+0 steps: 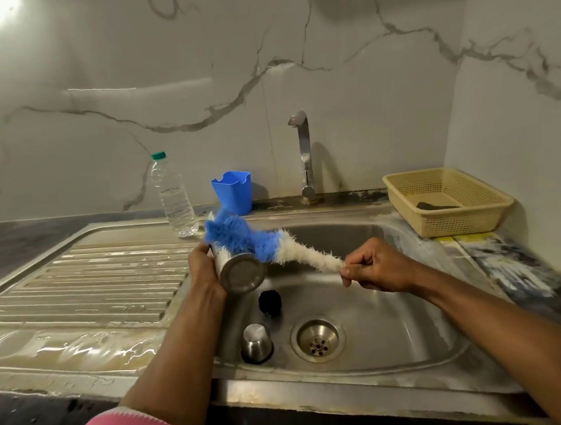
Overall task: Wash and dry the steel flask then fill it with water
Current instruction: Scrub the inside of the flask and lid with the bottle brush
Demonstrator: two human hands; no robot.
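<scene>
My left hand [204,269] grips the steel flask [240,274] over the left side of the sink, tilted with its round base toward me and its mouth pointing away. My right hand [374,265] pinches the thin end of a blue and white bottle brush [268,246]. The brush's blue bristles lie across the flask near its far end; I cannot tell whether the tip is inside the mouth. In the basin [393,304] a steel cup lid [257,343] stands upside down, and a black stopper [270,303] lies behind it.
A tap [304,155] rises behind the basin, no water running. A clear water bottle [174,196] and a blue plastic holder [232,193] stand at the back. A wet ribbed drainboard [80,283] lies left, a beige basket [449,198] right. The drain [317,339] is open.
</scene>
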